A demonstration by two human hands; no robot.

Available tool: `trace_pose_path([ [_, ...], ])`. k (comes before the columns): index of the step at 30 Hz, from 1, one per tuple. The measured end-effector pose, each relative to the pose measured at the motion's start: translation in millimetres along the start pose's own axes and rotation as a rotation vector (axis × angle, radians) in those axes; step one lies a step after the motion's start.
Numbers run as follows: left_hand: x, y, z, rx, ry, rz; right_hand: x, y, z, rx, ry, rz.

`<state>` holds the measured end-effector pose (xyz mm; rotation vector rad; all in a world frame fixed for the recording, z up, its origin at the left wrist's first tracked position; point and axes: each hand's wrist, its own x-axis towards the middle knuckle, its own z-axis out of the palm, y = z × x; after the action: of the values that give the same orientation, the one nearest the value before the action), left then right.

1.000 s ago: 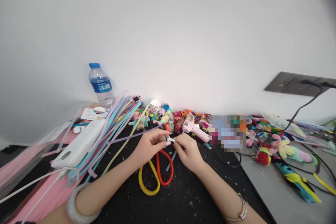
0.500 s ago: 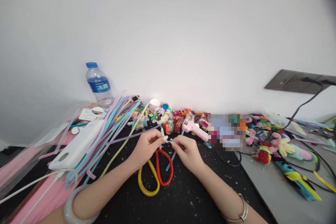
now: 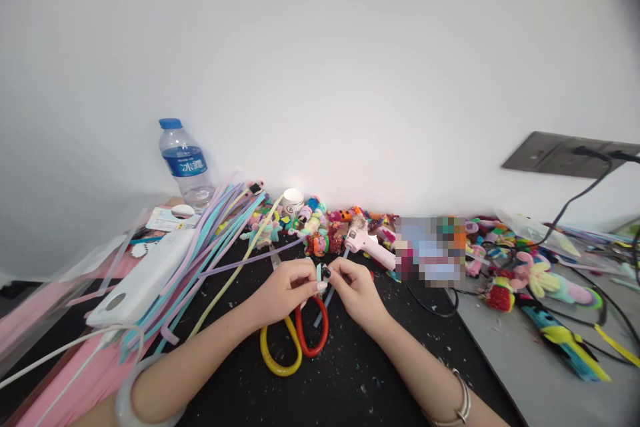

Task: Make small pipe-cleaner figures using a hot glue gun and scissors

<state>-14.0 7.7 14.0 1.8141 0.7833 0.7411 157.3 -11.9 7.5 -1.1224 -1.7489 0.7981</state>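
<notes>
Over the black mat, my left hand [image 3: 287, 288] pinches a short mint-green pipe cleaner [image 3: 319, 272] between thumb and fingers. Close against it, my right hand [image 3: 356, 283] is closed on the same small piece, its fingertips almost meeting those of the left. Beneath both hands lie scissors [image 3: 283, 372] with one yellow and one red handle loop; the hands cover much of the blades. A pale glue stick sticks out of the pink glue gun [image 3: 373, 250] behind my right hand.
Long pastel pipe cleaners [image 3: 220, 233] and a white power strip [image 3: 137, 280] lie at left, before a water bottle [image 3: 184, 163]. Small fuzzy figures and a paper cup [image 3: 293, 201] line the wall. Black cables and more fuzzy crafts [image 3: 555, 280] spread over the grey surface at right.
My hands have drawn closer together, and the mint-green piece is now more upright and more covered by the fingers. The view has shifted slightly.
</notes>
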Motion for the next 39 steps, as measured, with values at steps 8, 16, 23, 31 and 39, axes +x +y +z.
trace_pose_path([
  [8,-0.2,4.2,0.2,0.142,-0.017,0.070,-2.3,0.5,1.4,-0.050,-0.008,-0.019],
  [16,-1.5,0.6,2.2,0.270,-0.075,0.128,-2.7,2.0,0.5,-0.096,-0.085,-0.050],
  [23,-8.0,2.8,6.8,0.404,-0.079,0.202,-3.3,-3.0,-1.7,-0.231,-0.134,-0.142],
  [31,-5.7,3.9,6.3,0.365,0.002,0.185,-3.2,1.6,0.1,-0.210,0.034,-0.031],
  [39,-7.4,0.6,2.5,0.577,0.074,0.321,-4.9,3.8,2.7,-0.180,0.081,0.013],
])
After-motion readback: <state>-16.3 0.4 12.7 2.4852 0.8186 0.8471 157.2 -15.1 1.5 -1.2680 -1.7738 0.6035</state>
